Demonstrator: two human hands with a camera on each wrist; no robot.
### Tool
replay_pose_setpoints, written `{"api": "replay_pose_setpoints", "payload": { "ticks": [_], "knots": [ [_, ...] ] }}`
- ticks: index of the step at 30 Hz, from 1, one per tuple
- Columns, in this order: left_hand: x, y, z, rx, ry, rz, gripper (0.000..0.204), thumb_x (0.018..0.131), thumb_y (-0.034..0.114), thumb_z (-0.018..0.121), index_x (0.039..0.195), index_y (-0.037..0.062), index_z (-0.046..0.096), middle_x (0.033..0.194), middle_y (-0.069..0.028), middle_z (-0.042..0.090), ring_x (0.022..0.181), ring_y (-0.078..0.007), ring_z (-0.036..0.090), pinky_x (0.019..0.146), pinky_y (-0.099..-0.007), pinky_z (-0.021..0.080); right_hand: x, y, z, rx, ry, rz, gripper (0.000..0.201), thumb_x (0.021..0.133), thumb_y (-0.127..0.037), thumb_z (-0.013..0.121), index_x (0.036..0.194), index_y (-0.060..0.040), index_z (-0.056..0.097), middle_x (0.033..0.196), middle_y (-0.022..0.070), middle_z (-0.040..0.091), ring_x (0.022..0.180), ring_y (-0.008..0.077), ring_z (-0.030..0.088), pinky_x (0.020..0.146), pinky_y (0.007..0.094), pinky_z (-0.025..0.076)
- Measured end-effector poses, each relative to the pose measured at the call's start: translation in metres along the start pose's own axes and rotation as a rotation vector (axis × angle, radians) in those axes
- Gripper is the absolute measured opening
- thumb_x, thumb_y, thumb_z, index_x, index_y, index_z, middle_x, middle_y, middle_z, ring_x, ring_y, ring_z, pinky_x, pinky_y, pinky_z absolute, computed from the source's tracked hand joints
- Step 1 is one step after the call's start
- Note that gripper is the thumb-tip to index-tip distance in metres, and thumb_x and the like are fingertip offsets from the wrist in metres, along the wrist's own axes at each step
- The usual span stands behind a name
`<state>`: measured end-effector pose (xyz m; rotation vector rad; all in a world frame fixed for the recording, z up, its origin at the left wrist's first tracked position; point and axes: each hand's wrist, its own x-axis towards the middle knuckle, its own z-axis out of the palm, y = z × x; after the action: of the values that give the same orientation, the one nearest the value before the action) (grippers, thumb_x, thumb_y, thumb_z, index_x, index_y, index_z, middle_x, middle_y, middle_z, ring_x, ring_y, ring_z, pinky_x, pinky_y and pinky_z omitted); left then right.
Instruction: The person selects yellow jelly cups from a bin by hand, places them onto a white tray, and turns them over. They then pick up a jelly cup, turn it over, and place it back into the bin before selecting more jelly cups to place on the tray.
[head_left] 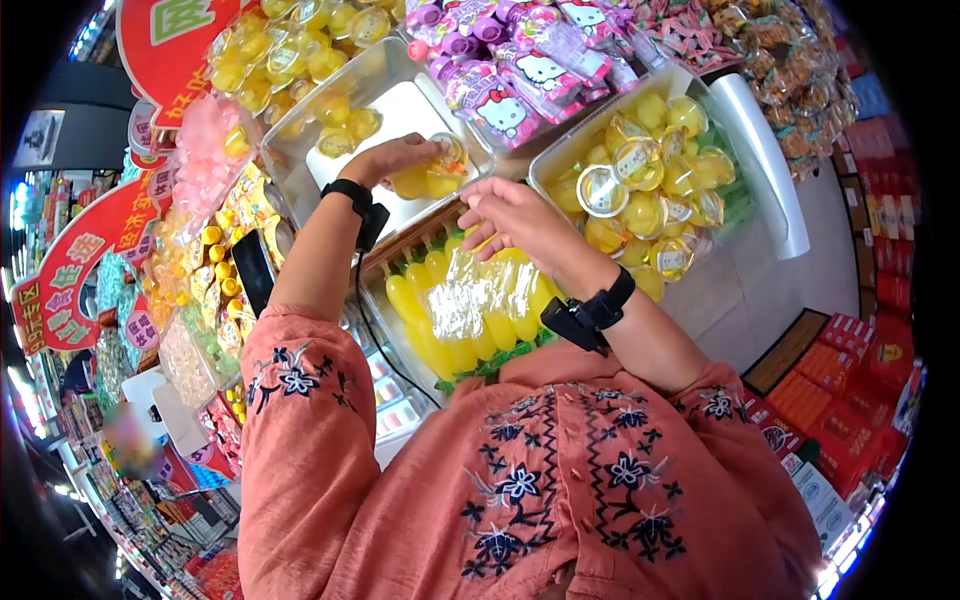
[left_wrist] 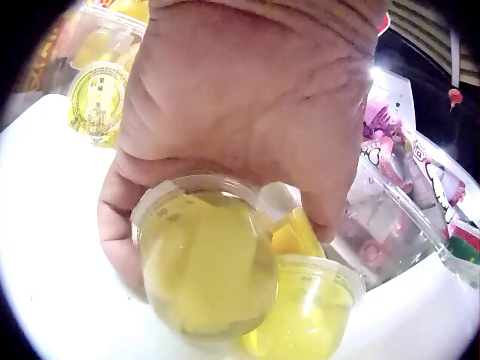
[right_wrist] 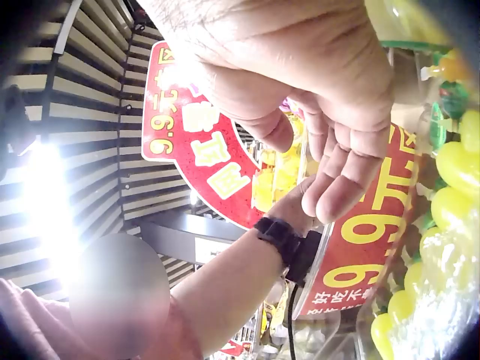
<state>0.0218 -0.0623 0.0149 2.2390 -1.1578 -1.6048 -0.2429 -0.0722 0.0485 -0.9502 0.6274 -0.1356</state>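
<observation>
My left hand point(head_left: 398, 160) reaches into a clear plastic bin point(head_left: 285, 160) with a white bottom panel. In the left wrist view its fingers curl round a yellow jelly cup point(left_wrist: 210, 262). A second jelly cup point(left_wrist: 311, 307) sits right beside that one, under the thumb side of the hand. A few more jelly cups point(head_left: 347, 125) lie at the bin's far left corner. My right hand point(head_left: 525, 230) hovers with loosely bent fingers and nothing in them, above a pack of long yellow jelly tubes point(head_left: 460, 310) under shiny wrap.
On the right stands a clear bin full of yellow jelly cups point(head_left: 640, 170), with a white panel point(head_left: 765, 165) along its side. Purple Hello Kitty pouches point(head_left: 490, 100) are heaped behind. A dark phone point(head_left: 253, 270) lies by my left forearm, and a black cable point(head_left: 370, 325) hangs below it.
</observation>
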Motion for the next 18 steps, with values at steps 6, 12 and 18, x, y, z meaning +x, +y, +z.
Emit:
{"api": "replay_pose_setpoints", "payload": {
  "ticks": [6,12,18],
  "knots": [
    [0.004,-0.004,-0.004,-0.031,-0.038,0.004,0.064,0.087,0.063,0.057,0.128,0.0139,0.057,0.110,-0.0059,0.066,0.094,-0.0185,0.065,0.079,-0.0395,0.052,0.000,0.003,-0.002,0.031,0.011,-0.034,0.033,0.098,-0.027,0.055,0.116,0.0002,0.050,0.102,0.0149,0.060,0.080,0.0230,0.067,0.064,0.0335,0.057],
    [0.005,-0.010,-0.006,0.004,-0.061,0.021,0.058,0.089,0.060,0.057,0.129,0.0170,0.057,0.112,-0.0041,0.066,0.099,-0.0164,0.064,0.077,-0.0383,0.053,-0.006,0.001,-0.002,0.003,0.007,-0.022,0.036,0.101,-0.029,0.052,0.124,-0.0010,0.051,0.108,0.0156,0.059,0.083,0.0202,0.066,0.068,0.0318,0.056],
    [0.010,-0.013,-0.008,0.003,-0.085,0.023,0.064,0.086,0.063,0.060,0.131,0.0167,0.056,0.120,-0.0034,0.063,0.103,-0.0174,0.063,0.082,-0.0405,0.052,-0.009,0.004,-0.006,0.006,0.042,-0.023,0.036,0.101,-0.031,0.054,0.122,-0.0018,0.051,0.106,0.0148,0.060,0.083,0.0202,0.066,0.066,0.0318,0.056]
  ]
}}
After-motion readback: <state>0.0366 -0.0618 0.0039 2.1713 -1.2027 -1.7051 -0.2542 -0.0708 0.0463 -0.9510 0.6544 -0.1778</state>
